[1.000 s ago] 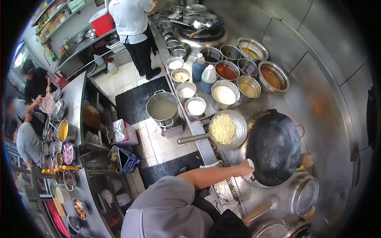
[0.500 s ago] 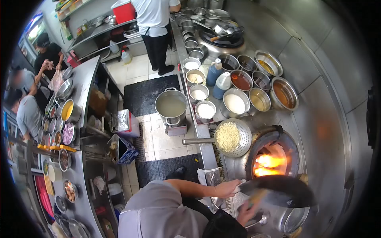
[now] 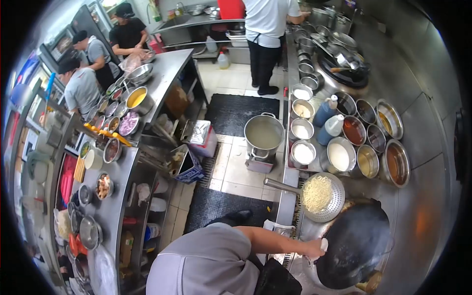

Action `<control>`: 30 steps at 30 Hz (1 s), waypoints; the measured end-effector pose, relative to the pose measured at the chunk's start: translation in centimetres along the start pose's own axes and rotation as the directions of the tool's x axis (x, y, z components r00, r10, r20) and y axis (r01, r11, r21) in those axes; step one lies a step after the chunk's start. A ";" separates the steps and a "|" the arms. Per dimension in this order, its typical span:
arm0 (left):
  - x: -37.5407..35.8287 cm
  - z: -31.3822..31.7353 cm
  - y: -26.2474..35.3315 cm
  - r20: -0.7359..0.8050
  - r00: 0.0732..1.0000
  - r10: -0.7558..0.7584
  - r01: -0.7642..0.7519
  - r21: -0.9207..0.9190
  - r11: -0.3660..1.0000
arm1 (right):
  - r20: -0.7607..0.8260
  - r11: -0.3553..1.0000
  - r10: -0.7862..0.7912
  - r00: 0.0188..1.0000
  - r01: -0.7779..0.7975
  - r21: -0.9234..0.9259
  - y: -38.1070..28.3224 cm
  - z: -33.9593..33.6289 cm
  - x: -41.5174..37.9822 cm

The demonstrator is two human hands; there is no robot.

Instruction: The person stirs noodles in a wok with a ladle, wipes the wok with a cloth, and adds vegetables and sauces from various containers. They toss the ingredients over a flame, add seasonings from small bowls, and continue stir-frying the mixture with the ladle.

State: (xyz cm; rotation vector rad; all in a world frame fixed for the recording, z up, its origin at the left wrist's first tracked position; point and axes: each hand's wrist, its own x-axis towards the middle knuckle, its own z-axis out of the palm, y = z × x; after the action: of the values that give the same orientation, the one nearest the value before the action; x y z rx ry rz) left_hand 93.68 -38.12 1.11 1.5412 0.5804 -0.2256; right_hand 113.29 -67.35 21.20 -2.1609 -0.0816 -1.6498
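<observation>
My left hand point(image 3: 310, 249) is closed on the near edge of a blackened wok point(image 3: 355, 243), with a white cloth point(image 3: 324, 245) between fingers and metal. The wok sits over the burner, and faint smoke rises from its bare dark inside. My right hand is out of view. Just beyond the wok lies a perforated strainer point(image 3: 335, 189) holding a heap of pale noodles point(image 3: 317, 194), its handle point(image 3: 281, 186) pointing left. Any flame is hidden beneath the wok.
Sauce pots, including a white liquid point(image 3: 339, 155) and a brown sauce point(image 3: 396, 162), line the stove's far side beside squeeze bottles point(image 3: 330, 129). A large stockpot point(image 3: 264, 133) stands on the left. Co-workers point(image 3: 84, 91) work at the prep counter point(image 3: 169, 78); another person point(image 3: 268, 29) stands farther back.
The wok has gone from tilted and lifted to resting over the burner, covering the flames. My right hand and its brush have left view. The camera has turned left.
</observation>
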 end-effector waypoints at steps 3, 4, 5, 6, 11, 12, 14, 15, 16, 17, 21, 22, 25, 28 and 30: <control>-0.7 -1.4 1.4 0.190 0.980 -0.054 0.066 -0.058 0.996 | 0.845 0.637 0.452 0.285 -0.766 -0.082 0.8 12.0 -16.0; -0.5 -1.1 1.0 0.192 0.980 -0.055 0.066 -0.050 0.997 | 0.900 0.483 0.433 -0.039 -0.834 -0.268 -0.3 12.8 -20.6; 0.0 -0.3 0.2 0.166 0.986 -0.030 0.039 -0.050 0.998 | 0.950 0.559 0.280 -0.137 -0.781 -0.278 -7.7 8.2 -21.4; 0.9 -0.5 -0.2 0.137 0.991 0.001 0.005 -0.045 0.999 | 0.977 0.798 0.205 -0.050 -0.570 -0.197 -13.1 4.4 -20.6; 1.9 -1.2 -0.7 0.150 0.986 0.075 -0.104 0.191 0.976 | 0.888 0.846 -0.111 -0.446 -0.511 -0.151 -4.7 2.4 -15.0; 3.8 -0.3 -2.6 0.205 0.974 0.098 -0.142 0.213 0.967 | 0.925 0.830 0.073 -0.372 -0.492 -0.263 -2.8 2.0 -16.1; 1.1 -2.0 2.1 0.174 0.983 -0.057 0.008 0.269 0.963 | 0.884 0.709 0.432 -0.178 -0.538 -0.456 -6.8 -0.8 -14.6; 1.5 -1.1 -0.1 0.132 0.991 -0.033 0.029 0.029 0.999 | 0.875 0.776 0.314 -0.367 -0.432 -0.460 -9.4 -3.0 -13.0; 1.7 -0.9 -0.8 0.103 0.994 0.045 -0.040 -0.048 0.998 | 0.778 0.745 0.082 -0.623 -0.480 -0.463 -8.4 -4.1 -12.5; 1.7 -0.6 -1.6 0.073 0.990 0.122 -0.113 -0.121 0.986 | 0.715 0.776 0.106 -0.691 -0.392 -0.495 -6.6 -4.2 -10.1; -1.8 -0.1 0.1 0.058 0.988 0.142 -0.137 -0.085 0.987 | 0.836 0.876 0.482 -0.264 0.104 -0.472 0.6 -2.3 -0.8; -1.7 0.5 -0.7 0.001 0.983 0.185 -0.185 -0.080 0.980 | 0.902 0.894 0.422 0.094 0.120 -0.431 2.2 -1.9 0.2; -2.0 1.0 -0.8 0.022 0.989 0.147 -0.143 -0.120 0.982 | 0.610 0.916 0.396 0.687 -0.251 -0.312 0.8 1.0 -2.6; -0.2 0.8 -1.8 0.093 0.987 0.131 -0.121 -0.108 0.987 | 0.198 0.953 0.302 0.932 -0.300 -0.041 -4.2 7.2 -9.4; -0.3 0.3 0.1 0.075 0.997 -0.036 0.039 -0.030 0.999 | 0.867 0.748 0.485 0.114 -0.567 -0.344 -9.4 6.5 -11.5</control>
State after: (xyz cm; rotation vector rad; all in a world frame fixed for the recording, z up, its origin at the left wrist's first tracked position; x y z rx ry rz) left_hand 93.51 -38.44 1.31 1.4860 0.5522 -0.2999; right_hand 113.00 -54.09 11.81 -2.3436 0.2877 0.1822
